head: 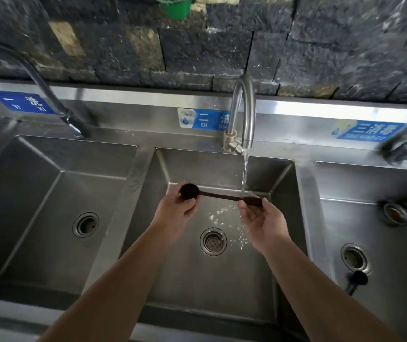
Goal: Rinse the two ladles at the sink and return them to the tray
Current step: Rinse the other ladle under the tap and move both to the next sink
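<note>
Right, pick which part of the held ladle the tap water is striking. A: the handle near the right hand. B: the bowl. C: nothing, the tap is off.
A: the stream from the faucet lands on the ladle handle just beside the right hand, while the left hand holds the bowl end clear of it.

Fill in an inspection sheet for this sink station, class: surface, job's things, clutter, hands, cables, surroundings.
Surface: stainless steel three-basin sink; curved steel tap running into the middle basin.
Job's things: dark long-handled ladle held level, handle under the stream; second dark ladle lying in the right basin.
Clutter: nothing seen.
Hands: left hand at the bowl, right hand at the handle end.
Cables: dark hose at left.
Surroundings: dark stone wall, blue labels, green container.
</note>
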